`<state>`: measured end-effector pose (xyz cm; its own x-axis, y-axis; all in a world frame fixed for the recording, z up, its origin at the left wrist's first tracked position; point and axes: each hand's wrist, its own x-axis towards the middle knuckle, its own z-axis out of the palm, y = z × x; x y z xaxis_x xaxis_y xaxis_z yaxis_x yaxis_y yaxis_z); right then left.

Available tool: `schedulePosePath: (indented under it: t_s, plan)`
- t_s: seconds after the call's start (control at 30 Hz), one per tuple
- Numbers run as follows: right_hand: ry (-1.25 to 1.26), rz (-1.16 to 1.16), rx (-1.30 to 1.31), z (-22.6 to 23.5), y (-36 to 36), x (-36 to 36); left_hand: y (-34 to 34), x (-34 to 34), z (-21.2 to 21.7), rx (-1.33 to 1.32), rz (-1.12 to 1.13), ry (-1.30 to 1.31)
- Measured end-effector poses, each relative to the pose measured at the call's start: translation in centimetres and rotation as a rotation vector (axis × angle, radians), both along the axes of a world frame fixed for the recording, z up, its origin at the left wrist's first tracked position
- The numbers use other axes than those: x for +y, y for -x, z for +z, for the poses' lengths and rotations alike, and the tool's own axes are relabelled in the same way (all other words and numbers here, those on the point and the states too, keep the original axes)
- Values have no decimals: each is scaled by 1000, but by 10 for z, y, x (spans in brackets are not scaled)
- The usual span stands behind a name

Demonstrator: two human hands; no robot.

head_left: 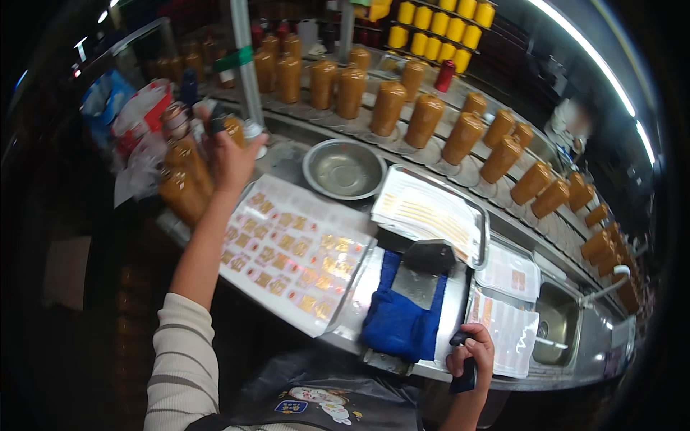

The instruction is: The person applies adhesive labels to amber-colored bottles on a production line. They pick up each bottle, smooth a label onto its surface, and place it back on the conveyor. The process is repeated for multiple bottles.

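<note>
My left hand (233, 159) reaches to the far left. Its thumb and index finger are spread beside the top of an amber bottle (233, 129); a black cover sits near the index fingertip. I see no clear grip on the bottle. Closer in, more amber bottles (183, 190) stand grouped. Low on the right, my right hand (474, 352) is closed on a small dark blue piece (464, 377), whose exact kind I cannot make out. Beside it lie a blue cloth (395, 323) and a dark grey block (430, 256). A sheet of gold decals (287, 251) spreads between my arms.
A metal bowl (343, 169) and a tray with white sheets (431, 215) stand beyond the decals. Rows of amber bottles (424, 121) line the conveyor. At right are clear-covered sheets (503, 337) and a sink (557, 316). A metal post (248, 72) rises near my left hand.
</note>
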<state>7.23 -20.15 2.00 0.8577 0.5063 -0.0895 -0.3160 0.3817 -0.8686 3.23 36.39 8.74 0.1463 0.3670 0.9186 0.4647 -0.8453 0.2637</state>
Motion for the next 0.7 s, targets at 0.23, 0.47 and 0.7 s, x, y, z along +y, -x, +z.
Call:
schedulePosePath:
  t_s: [0.23,0.47,0.7]
  plan:
    - [16,-80,134,-1,-8,-14,-22,108,-23,120,304,402]
    - [73,24,109,-3,-17,-5,-3,118,-23,210,291,171]
    - [314,35,-262,4,-25,28,47,-35,34,-110,-645,486]
